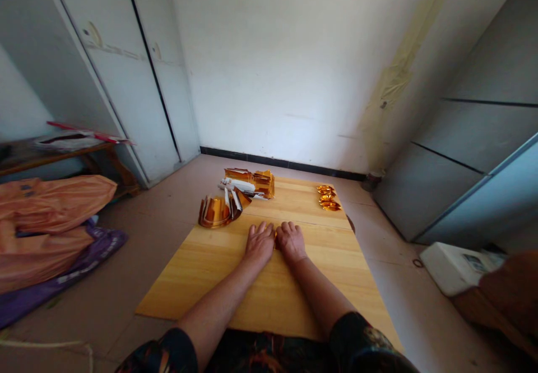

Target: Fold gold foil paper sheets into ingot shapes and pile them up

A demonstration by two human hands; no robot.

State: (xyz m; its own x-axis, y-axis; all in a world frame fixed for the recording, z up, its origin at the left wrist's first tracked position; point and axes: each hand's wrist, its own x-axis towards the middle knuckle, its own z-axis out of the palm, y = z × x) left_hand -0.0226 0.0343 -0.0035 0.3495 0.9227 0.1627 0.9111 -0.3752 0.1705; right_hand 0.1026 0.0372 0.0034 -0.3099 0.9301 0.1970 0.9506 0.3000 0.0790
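My left hand [259, 244] and my right hand [291, 242] meet near the middle of the wooden table [218, 261]. A small piece of gold foil paper [276, 241] shows in the narrow gap between them. Both hands are closed, with fingers bent and pressed down around the foil, most of which they hide. Beyond my left hand lie a curled stack of gold foil sheets [217, 210] and a second pile of gold foil sheets [264, 180] with white paper among them. At the far right, several folded gold foil shapes [328, 198] sit in a row.
A pale wall [273, 82] with a black baseboard stands behind the table. Grey cabinets [105, 70] rise at the left and a grey refrigerator-like unit [454, 138] at the right. Orange and purple bags [54, 205] lie on the left; a white box [456, 266] is on the right.
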